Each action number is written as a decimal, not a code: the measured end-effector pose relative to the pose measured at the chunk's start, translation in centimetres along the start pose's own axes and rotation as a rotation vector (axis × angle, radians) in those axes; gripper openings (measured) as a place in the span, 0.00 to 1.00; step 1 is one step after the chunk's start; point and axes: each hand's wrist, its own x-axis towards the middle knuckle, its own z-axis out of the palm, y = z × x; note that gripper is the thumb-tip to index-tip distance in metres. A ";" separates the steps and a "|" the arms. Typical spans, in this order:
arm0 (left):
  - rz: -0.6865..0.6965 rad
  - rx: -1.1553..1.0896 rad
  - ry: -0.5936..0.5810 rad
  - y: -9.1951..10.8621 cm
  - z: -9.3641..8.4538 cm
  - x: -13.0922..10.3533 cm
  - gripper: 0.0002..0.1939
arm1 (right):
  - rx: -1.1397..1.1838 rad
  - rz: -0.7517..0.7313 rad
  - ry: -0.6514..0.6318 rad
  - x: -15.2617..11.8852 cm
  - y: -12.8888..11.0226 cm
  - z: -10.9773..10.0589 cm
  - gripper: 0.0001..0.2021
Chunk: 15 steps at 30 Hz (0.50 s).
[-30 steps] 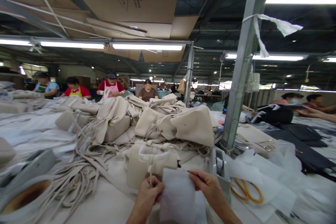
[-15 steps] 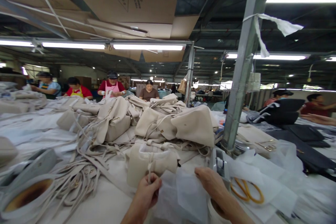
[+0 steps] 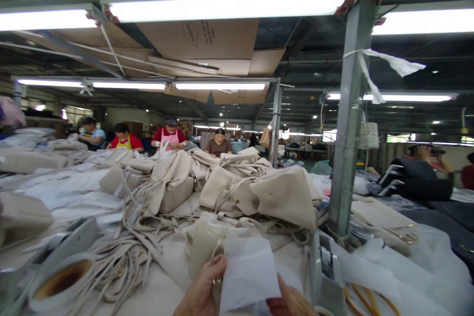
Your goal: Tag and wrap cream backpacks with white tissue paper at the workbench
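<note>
A cream bag (image 3: 202,242) lies on the table just beyond my hands, its near side partly covered by a white sheet. My left hand (image 3: 207,284) is closed at the bag's near edge, pinching a thin strap, with a bit of gold metal under the fingers. The translucent white sheet (image 3: 250,274) stands between my hands. Its lower right edge is gripped by my right hand (image 3: 291,298), fingers closed on it. Behind the bag rises a heap of cream bags (image 3: 281,195).
Loose cream straps (image 3: 122,269) and a tape roll (image 3: 61,284) lie at left. A grey tape dispenser (image 3: 328,271), yellow-handled scissors (image 3: 366,301) and a metal post (image 3: 344,158) stand or lie at right. Several people work beyond the heap.
The view has tilted up. My right hand has moved in toward my left and down, and the white sheet is now raised in front of the bag.
</note>
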 end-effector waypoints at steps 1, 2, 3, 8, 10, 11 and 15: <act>-0.005 0.026 -0.007 -0.1 0.0 0.1 0.27 | 0.044 -0.005 -0.036 -0.4 -0.2 0.3 0.38; -0.003 0.064 -0.016 -0.3 0.0 0.1 0.29 | 0.094 -0.013 -0.090 -0.8 -0.6 0.7 0.41; 0.005 0.109 -0.021 -0.4 0.1 0.1 0.30 | 0.151 -0.024 -0.155 -1.3 -1.2 1.1 0.44; 0.072 0.360 0.012 -1.1 0.4 -0.6 0.28 | 0.206 -0.027 -0.349 -3.5 -4.4 4.4 0.39; 0.118 0.517 0.078 -1.2 0.0 -0.5 0.24 | 0.154 -0.041 -0.354 -3.8 -4.7 5.4 0.36; 0.156 0.612 0.123 -1.3 -0.3 -0.4 0.22 | 0.153 -0.043 -0.357 -3.9 -4.6 5.7 0.36; 0.408 0.973 0.302 -1.1 -1.1 -0.7 0.13 | 0.209 -0.010 -0.327 -3.9 -3.7 5.7 0.41</act>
